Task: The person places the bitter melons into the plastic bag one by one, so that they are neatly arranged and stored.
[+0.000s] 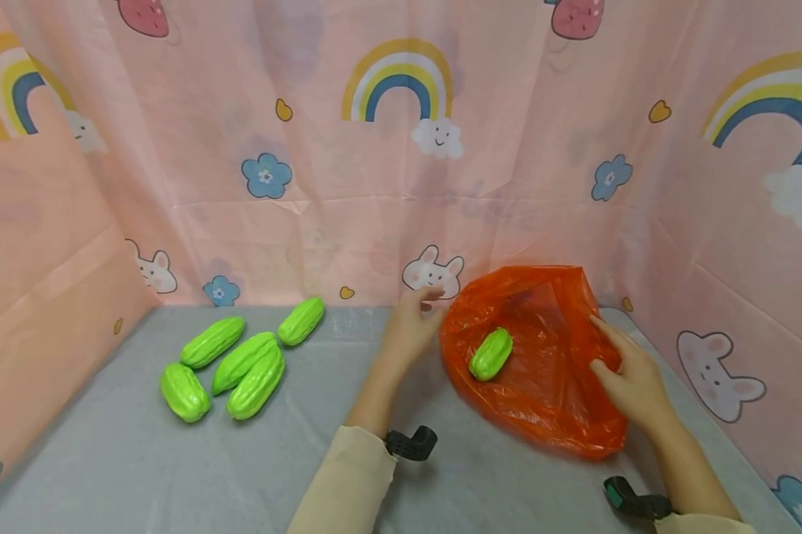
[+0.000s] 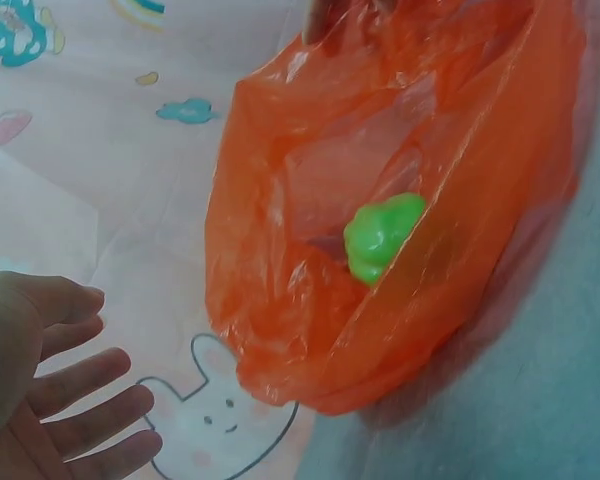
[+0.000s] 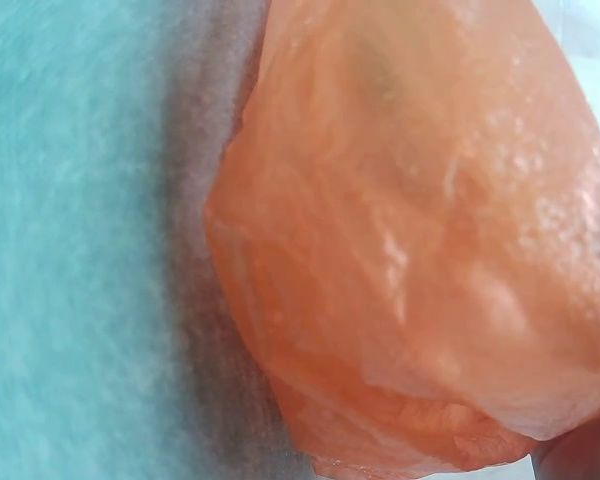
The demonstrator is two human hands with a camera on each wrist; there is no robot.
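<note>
A red-orange plastic bag (image 1: pixel 541 400) lies on the right of the table with its mouth spread wide. Inside it is one bright green, ridged, bitter-melon-like vegetable (image 1: pixel 491 354), also seen through the bag's mouth in the left wrist view (image 2: pixel 380 238). My right hand (image 1: pixel 631 378) holds the bag's right edge, thumb on the near side and fingers farther back. Beside the bag's left rim, my left hand (image 1: pixel 411 326) has loosely bent fingers and holds nothing; the left wrist view has those fingers (image 2: pixel 90 400) apart from the bag. Orange plastic (image 3: pixel 410 250) fills most of the right wrist view.
Several more green ridged vegetables (image 1: pixel 257 382) lie grouped on the left of the grey-covered table (image 1: pixel 241 475). A pink patterned curtain (image 1: pixel 508 200) stands behind the table and along both sides. Dark wrist cameras (image 1: pixel 411 443) sit on both wrists.
</note>
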